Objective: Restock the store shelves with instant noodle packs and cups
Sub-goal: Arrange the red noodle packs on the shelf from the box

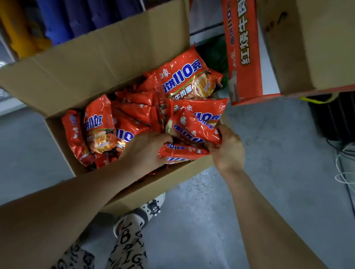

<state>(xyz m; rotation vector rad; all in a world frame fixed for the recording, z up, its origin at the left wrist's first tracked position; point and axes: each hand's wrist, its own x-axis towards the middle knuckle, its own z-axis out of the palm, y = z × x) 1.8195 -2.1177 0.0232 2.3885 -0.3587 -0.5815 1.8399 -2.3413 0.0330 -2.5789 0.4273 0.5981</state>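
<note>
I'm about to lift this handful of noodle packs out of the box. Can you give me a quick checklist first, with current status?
1. Left hand grips the held noodle packs: ok.
2. Right hand grips their other end: ok.
3. Cardboard box flaps folded open: ok.
4. Held packs free of the loose packs beside them: cannot tell.
5. Orange carton clear of the lift path: cannot tell.

Head camera looks steeply down, close above an open carton (pixel 96 64).
</note>
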